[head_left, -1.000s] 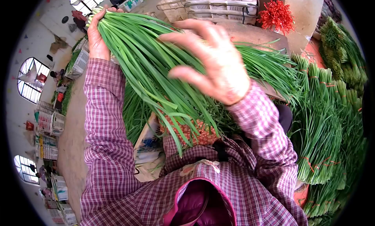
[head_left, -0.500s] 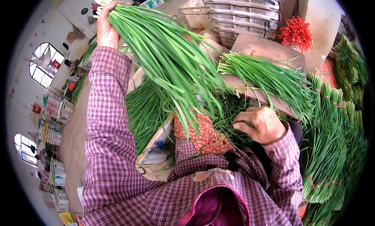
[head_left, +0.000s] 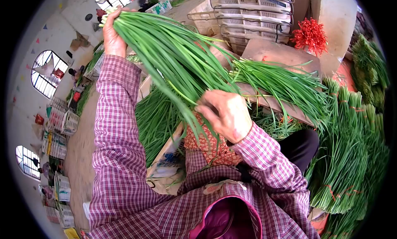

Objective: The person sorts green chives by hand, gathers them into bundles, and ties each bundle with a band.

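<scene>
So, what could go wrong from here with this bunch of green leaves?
The left hand grips the long green leafy bunch only near its pale stem ends, so some leaves might slip out. The right hand is at the bunch's drooping lower part, so a hard pull could tear leaves.

Your shirt (head_left: 173,216): fine purple-and-white check throughout, sleeves (head_left: 115,111) included; its collar lining (head_left: 219,218) reads magenta; the cloth (head_left: 218,151) over your lap is orange-red with a small pale print; your trouser leg (head_left: 302,146) is near black; the leafy bunch (head_left: 178,53) you hold is bright green, paling to near-white at the stem ends (head_left: 105,19); the second bunch (head_left: 281,82) is a like green, the board (head_left: 271,51) under it dull brown; the stacked bunches (head_left: 343,156) to your right show deeper green, with orange-red ties (head_left: 332,193); the stacked crates (head_left: 254,11) are off-white; the hanging cluster (head_left: 310,36) is vivid red.
</scene>
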Available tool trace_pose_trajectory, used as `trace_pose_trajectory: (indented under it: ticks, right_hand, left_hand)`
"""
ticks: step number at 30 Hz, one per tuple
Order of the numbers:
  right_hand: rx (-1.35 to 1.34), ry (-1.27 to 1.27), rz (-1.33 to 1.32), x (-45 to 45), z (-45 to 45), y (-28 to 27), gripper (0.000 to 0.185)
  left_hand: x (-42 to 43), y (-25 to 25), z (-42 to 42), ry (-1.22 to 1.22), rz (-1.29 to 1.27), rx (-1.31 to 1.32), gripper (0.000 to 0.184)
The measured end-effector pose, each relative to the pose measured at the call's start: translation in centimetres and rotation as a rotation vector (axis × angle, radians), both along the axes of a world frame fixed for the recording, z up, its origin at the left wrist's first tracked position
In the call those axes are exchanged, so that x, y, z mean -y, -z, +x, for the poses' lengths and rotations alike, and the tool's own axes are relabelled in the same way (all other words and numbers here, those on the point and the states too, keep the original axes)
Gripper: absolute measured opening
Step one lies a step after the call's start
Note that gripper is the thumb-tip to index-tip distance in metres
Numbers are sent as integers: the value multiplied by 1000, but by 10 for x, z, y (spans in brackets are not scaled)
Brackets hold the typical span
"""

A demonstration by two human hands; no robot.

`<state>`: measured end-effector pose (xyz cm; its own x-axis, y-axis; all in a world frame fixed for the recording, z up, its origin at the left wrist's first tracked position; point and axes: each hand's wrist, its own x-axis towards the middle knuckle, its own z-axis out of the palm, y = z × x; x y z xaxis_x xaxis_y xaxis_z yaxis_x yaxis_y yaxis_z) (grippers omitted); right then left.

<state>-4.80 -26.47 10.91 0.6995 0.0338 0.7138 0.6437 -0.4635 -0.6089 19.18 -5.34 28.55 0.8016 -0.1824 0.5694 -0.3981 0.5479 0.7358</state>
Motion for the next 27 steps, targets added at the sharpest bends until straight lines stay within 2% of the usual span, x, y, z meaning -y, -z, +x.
trace_pose_trajectory:
  ticks: [1,3,4,5,7,8,9,11,13,15,17,19,21,23,25,27]
  right_hand:
    - [-66,26,-56,5,-6,8,14]
    - [-153,68,-158,18,-20,29,12]
    - [-61,81,-218,30,-19,58,12]
    - [-316,164,-453,41,-25,76,13]
    - [-569,210,-809,68,-35,89,19]
    - [-420,170,-661,78,-38,84,19]
    - [-274,126,-510,84,-41,66,19]
    - [-219,-13,-192,90,-41,14,19]
    - [-105,133,-38,86,-37,-30,16]
    - [36,295,-112,84,-13,-47,18]
    - [166,429,-235,79,25,-37,22]
    - [127,391,-258,70,46,-28,34]
    - [54,314,-263,66,60,-21,36]
    - [47,237,-167,66,69,-17,28]
    - [-3,123,-41,72,71,-16,19]
    - [-4,151,-38,79,56,-29,14]
  left_hand:
    - [-3,-1,1,-63,-12,43,29]
    - [-22,-4,8,-20,25,59,26]
    - [-25,-5,7,-14,-14,30,26]
    - [-27,-4,2,-15,-17,32,26]
    - [-26,-4,-9,37,-88,84,24]
    - [-26,-3,-7,189,-190,88,23]
    - [-26,-3,-8,193,-190,88,23]
    - [-25,-1,-11,333,-168,132,23]
    - [-17,2,-18,308,-145,161,27]
    - [-10,4,-24,303,-110,167,32]
    - [-4,6,-28,272,-99,174,35]
    - [2,8,-35,428,-120,116,34]
    - [6,9,-39,441,-111,116,32]
    - [8,9,-41,529,-101,83,28]
    - [9,9,-41,514,-70,96,29]
    - [8,9,-42,480,-9,123,31]
